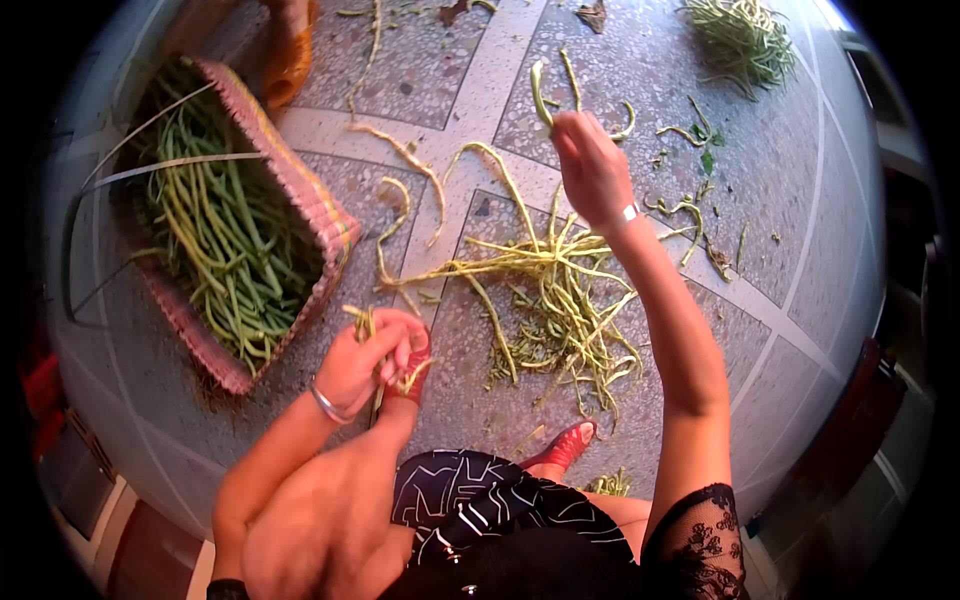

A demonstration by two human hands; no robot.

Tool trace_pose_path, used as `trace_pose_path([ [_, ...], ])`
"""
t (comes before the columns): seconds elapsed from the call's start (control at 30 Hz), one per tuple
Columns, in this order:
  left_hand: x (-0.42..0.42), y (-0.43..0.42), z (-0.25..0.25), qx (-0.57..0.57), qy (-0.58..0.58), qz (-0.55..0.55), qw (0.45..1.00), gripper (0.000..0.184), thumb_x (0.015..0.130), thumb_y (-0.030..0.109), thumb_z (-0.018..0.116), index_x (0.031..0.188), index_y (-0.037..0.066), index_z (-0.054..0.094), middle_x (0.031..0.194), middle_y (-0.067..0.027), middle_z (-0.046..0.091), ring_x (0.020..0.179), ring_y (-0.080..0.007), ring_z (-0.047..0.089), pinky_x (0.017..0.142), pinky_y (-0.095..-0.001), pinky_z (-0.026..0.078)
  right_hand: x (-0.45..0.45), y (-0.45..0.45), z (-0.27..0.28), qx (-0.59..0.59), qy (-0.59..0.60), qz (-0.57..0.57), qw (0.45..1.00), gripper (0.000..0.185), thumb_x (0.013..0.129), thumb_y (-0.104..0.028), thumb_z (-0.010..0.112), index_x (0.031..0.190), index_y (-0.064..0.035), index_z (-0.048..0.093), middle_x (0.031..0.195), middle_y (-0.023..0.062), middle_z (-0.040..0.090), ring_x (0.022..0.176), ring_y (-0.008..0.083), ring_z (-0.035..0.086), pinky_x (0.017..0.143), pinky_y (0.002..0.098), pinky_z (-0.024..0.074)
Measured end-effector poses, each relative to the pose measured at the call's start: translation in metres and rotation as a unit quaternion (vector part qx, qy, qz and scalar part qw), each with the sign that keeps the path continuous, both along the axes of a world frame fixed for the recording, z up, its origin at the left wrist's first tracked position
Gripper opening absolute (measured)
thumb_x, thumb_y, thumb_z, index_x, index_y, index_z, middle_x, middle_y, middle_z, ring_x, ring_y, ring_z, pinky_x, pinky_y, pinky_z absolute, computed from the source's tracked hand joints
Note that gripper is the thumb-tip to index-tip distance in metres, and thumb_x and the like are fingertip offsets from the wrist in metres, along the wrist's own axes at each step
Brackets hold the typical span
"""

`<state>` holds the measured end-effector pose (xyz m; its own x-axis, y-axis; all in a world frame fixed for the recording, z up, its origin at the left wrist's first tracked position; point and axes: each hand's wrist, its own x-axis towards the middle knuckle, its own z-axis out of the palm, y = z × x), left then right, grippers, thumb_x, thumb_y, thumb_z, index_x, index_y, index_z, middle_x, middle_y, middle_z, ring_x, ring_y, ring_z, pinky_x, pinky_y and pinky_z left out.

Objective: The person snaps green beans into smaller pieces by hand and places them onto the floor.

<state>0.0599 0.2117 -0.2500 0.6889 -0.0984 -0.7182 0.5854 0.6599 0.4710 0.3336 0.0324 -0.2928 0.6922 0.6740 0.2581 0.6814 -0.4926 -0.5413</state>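
Observation:
My left hand (375, 355) is closed around a few yellowish long beans (362, 320), whose ends stick out above and below the fingers. My right hand (595, 170) reaches forward over the floor, fingers closed. A thick pale-green long bean (540, 90) curves up from its fingertips; the grip itself is partly hidden by the back of the hand. Below the right hand lies a loose heap of thin yellowish long beans (575, 300), with short broken bits along its left side. To the left of my left hand, a woven pink basket (290, 180) holds many green long beans (215, 230).
Another bundle of long beans (745, 40) lies at the upper right. Stray strands and leaves (708, 160) are scattered over the speckled floor (480, 60). An orange shoe (290, 70) stands behind the basket. My red shoe (565, 445) is near the heap.

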Motion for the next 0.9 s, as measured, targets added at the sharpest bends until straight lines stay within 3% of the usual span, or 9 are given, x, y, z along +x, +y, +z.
trace_pose_path([
  [0.03, 0.001, 0.001, 0.002, 0.007, -0.008, 0.018, 1.0, 0.021, 0.09, 0.015, 0.049, 0.103, -0.001, 0.056, 0.07, -0.0031, 0.055, 0.053, -0.0031, 0.043, 0.049, -0.0151, 0.035, -0.022, -0.002, 0.018, 0.055, 0.029, 0.033, 0.998, 0.007, 0.081, -0.004, 0.051, 0.088, -0.0078, 0.052, 0.079, 0.0119, 0.052, 0.068, 0.0341, 0.054, 0.059, 0.0372, 0.0451],
  [0.1, 0.01, 0.0, 0.009, 0.022, -0.004, 0.044, 0.999, 0.026, 0.091, 0.017, 0.048, 0.108, -0.001, 0.052, 0.077, -0.0051, 0.057, 0.057, -0.0055, 0.048, 0.049, -0.0169, 0.038, -0.069, -0.006, 0.052, 0.055, 0.118, 0.062, 0.99, 0.011, 0.08, 0.0, 0.052, 0.089, -0.0063, 0.053, 0.076, 0.0119, 0.05, 0.067, 0.0321, 0.055, 0.059, 0.0383, 0.045],
  [0.23, 0.02, -0.009, 0.022, -0.004, -0.057, 0.112, 0.992, 0.032, 0.09, 0.019, 0.05, 0.114, -0.001, 0.049, 0.093, -0.0087, 0.06, 0.07, -0.0088, 0.054, 0.056, -0.0173, 0.041, -0.145, -0.004, 0.069, 0.034, 0.187, 0.104, 0.976, 0.013, 0.076, 0.002, 0.054, 0.087, -0.0055, 0.056, 0.074, 0.0121, 0.049, 0.063, 0.029, 0.055, 0.053, 0.0361, 0.0438],
  [0.43, -0.001, -0.018, 0.025, 0.024, -0.097, 0.05, 0.994, 0.027, 0.089, 0.016, 0.052, 0.112, 0.0, 0.051, 0.098, -0.0117, 0.061, 0.076, -0.0104, 0.056, 0.06, -0.0189, 0.042, -0.202, -0.012, 0.076, -0.021, 0.184, 0.12, 0.975, 0.019, 0.072, 0.0, 0.061, 0.09, -0.0056, 0.057, 0.075, 0.0085, 0.051, 0.064, 0.0258, 0.053, 0.056, 0.0336, 0.0418],
  [0.53, -0.008, -0.019, 0.027, -0.038, -0.104, 0.095, 0.989, 0.022, 0.089, 0.013, 0.051, 0.106, 0.001, 0.052, 0.092, -0.0101, 0.061, 0.076, -0.0106, 0.056, 0.06, -0.0193, 0.043, -0.209, -0.029, 0.078, -0.079, 0.086, 0.1, 0.988, 0.02, 0.071, -0.009, 0.064, 0.089, -0.0106, 0.056, 0.072, 0.0033, 0.051, 0.068, 0.0206, 0.052, 0.063, 0.0324, 0.0387],
  [0.63, -0.01, -0.02, 0.036, -0.049, -0.135, 0.107, 0.984, 0.02, 0.09, 0.015, 0.049, 0.104, 0.001, 0.052, 0.085, -0.006, 0.058, 0.072, -0.0094, 0.054, 0.059, -0.0211, 0.043, -0.21, -0.057, 0.088, -0.111, 0.054, 0.093, 0.988, 0.021, 0.071, -0.005, 0.064, 0.091, -0.0069, 0.058, 0.073, 0.0065, 0.055, 0.068, 0.024, 0.054, 0.062, 0.0338, 0.0409],
  [0.7, -0.012, -0.023, 0.04, -0.065, -0.165, 0.117, 0.977, 0.022, 0.09, 0.018, 0.049, 0.104, 0.002, 0.053, 0.085, -0.004, 0.058, 0.073, -0.0068, 0.053, 0.055, -0.0188, 0.041, -0.213, -0.078, 0.1, -0.13, 0.063, 0.078, 0.986, 0.021, 0.072, -0.006, 0.063, 0.091, -0.0065, 0.058, 0.072, 0.0072, 0.053, 0.068, 0.025, 0.054, 0.06, 0.0343, 0.042],
  [0.9, -0.009, -0.033, 0.078, -0.06, -0.229, 0.053, 0.97, 0.022, 0.092, 0.017, 0.046, 0.106, 0.002, 0.052, 0.086, -0.0036, 0.058, 0.08, -0.0102, 0.054, 0.059, -0.0216, 0.041, -0.241, -0.133, 0.157, -0.103, 0.143, 0.026, 0.984, 0.023, 0.076, -0.004, 0.059, 0.099, -0.0056, 0.056, 0.072, 0.0103, 0.051, 0.067, 0.0271, 0.053, 0.059, 0.0351, 0.0432],
])
